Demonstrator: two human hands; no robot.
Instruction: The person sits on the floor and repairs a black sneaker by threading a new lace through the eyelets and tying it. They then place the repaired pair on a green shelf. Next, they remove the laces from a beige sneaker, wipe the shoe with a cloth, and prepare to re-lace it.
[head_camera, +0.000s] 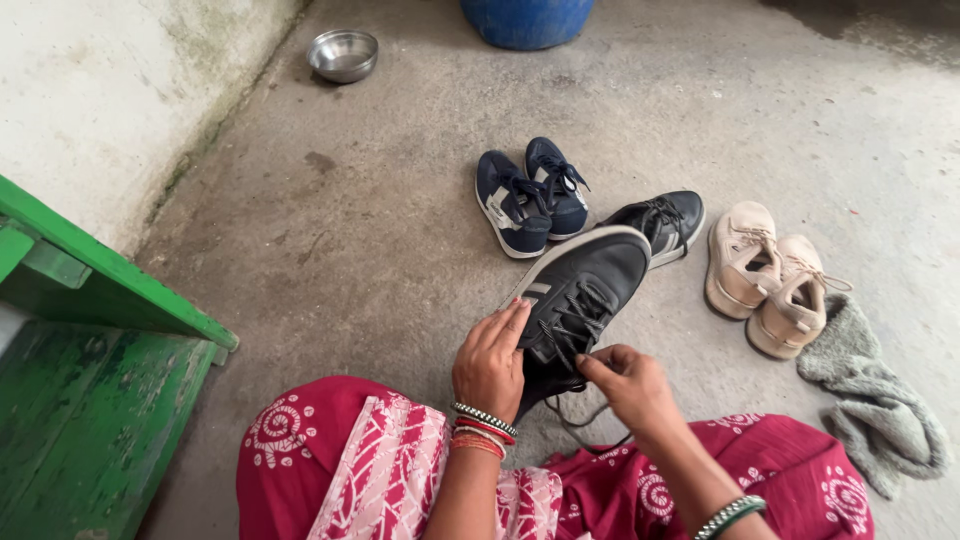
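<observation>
**Asha:** Red patterned cloth (400, 470) over the lap lies closest, and just past it the left hand (490, 362), banded with bangles, lies with its fingers flat along the side of the black sneaker (580, 290), steadying it.

**Ben:** And the right hand (630, 385)?

**Asha:** Narrowed to a pinch on a black lace (575, 352) near the sneaker's tongue. The sneaker itself is tipped up above the lap, toe pointing away.

**Ben:** How would it handle?

**Asha:** Light, I'd judge. The sole looks stiff and the upper soft enough to give under a thumb. The laces are limp and thin, so they need fingertips. The best hold seems to be the side wall by the midfoot, where the left hand already lies, or the heel.

**Ben:** What lies around the black sneaker?

**Asha:** Its mate (665, 225) lies just beyond its toe on the concrete floor (350, 230). Left of that mate, a navy pair (530, 198). Right, a beige pair (765, 280), with a grey rag (875, 400) touching the nearer shoe. Far beyond are a steel bowl (343, 54) and a blue drum (527, 20). Well left stands a green bench (90, 330).
</observation>
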